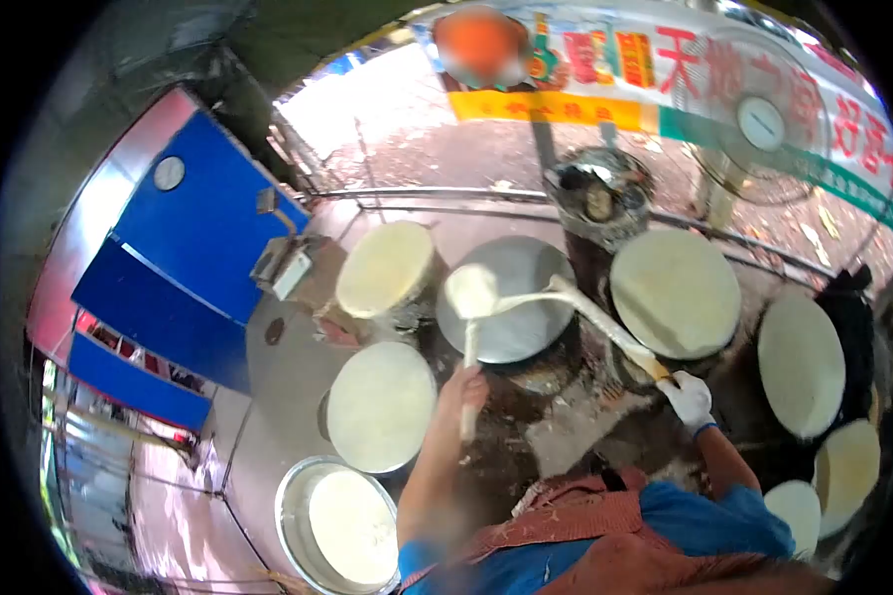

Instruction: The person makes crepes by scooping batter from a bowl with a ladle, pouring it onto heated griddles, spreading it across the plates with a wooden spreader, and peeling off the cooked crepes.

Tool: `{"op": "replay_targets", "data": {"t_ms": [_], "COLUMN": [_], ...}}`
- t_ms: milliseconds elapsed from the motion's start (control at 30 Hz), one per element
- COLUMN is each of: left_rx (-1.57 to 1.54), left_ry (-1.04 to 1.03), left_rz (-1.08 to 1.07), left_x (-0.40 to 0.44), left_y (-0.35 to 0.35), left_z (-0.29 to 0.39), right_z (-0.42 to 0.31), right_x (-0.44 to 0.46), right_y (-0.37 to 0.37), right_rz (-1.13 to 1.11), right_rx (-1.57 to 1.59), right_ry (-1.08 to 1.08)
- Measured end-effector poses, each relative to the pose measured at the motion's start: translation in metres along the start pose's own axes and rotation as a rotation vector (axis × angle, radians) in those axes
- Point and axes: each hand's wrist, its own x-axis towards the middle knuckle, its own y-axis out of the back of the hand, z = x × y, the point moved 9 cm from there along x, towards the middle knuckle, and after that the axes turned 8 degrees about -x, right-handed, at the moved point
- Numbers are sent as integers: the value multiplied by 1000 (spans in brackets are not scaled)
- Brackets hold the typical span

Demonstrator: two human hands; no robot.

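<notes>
My bare left hand (pixel 463 387) is closed around a pale, batter-coated stick (pixel 469 421) that stands nearly upright. The stick's upper end meets a pool of white batter (pixel 471 290) on a round grey griddle (pixel 529 339). My right hand (pixel 690 399), in a white glove, grips the wooden end of a long-handled ladle (pixel 610 327) coated in batter. The ladle reaches up and left over the griddle's right side. A strand of batter (pixel 526 298) runs between its far end and the pool. Whether the stick has a crosspiece is hidden by batter.
Round griddles covered in pale batter sheets stand around me: upper left (pixel 385 268), left (pixel 382 407), right (pixel 675 295), far right (pixel 802 367). A metal basin (pixel 290 496) of batter sits lower left. Behind the griddle is a stove drum (pixel 602 198); a rail (pixel 446 194) runs behind.
</notes>
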Motion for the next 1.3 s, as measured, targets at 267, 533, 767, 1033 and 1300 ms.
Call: {"op": "replay_targets", "data": {"t_ms": [267, 533, 767, 1033, 1300], "left_rx": [924, 1770, 1367, 1169, 1085], "left_ry": [-416, -694, -1207, -592, -478], "left_rz": [228, 515, 313, 348, 482], "left_x": [228, 201, 105, 20, -26], "left_y": [31, 17, -57, 154, 223], "left_z": [76, 136, 206, 104, 66], "right_z": [-154, -145, -123, -208, -220], "right_x": [109, 154, 220, 207, 191], "right_y": [-80, -112, -170, -105, -197], "right_rz": [161, 82, 22, -74, -209], "right_rx": [-148, 1117, 288, 323, 535], "right_ry": [310, -9, -12, 41, -76]}}
